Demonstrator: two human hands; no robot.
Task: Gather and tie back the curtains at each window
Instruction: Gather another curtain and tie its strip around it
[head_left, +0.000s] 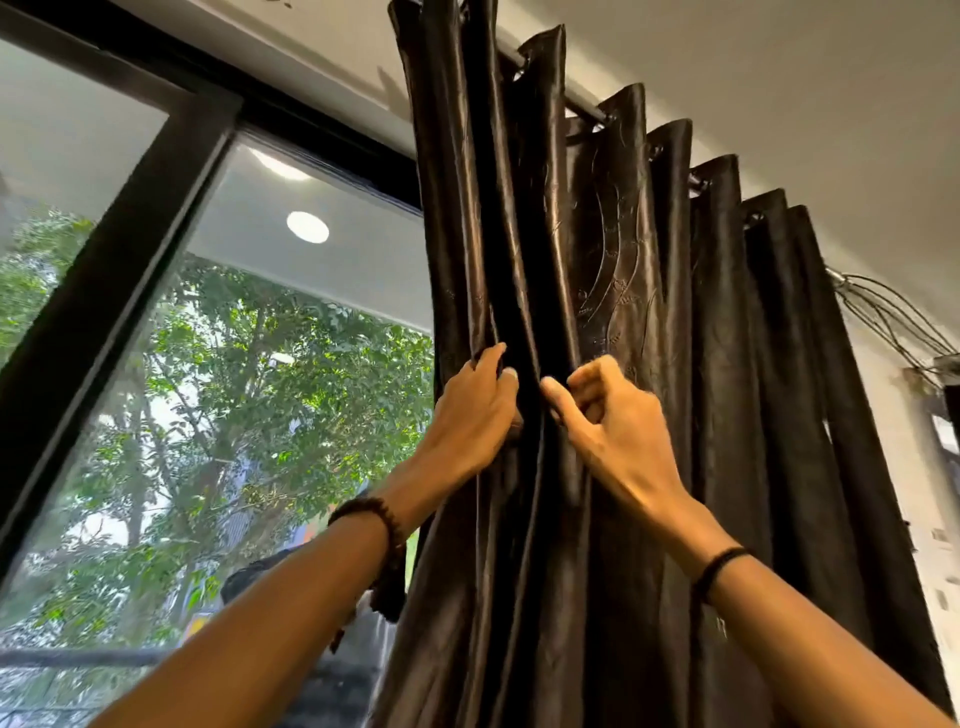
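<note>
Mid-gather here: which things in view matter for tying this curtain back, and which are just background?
In the job: dark curtain; curtain rod; left hand, gripping a fold; right hand, gripping another.
Just there: window frame; loose wires; bead bracelet; black wristband.

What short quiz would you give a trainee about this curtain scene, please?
1. True or false: the left hand grips a fold of the dark curtain.
2. Which wrist wears the beaded bracelet? A: left. B: right.
3. Fill in: the curtain hangs from a ___ near the ceiling.
Key: 1 true; 2 A; 3 rod.
</note>
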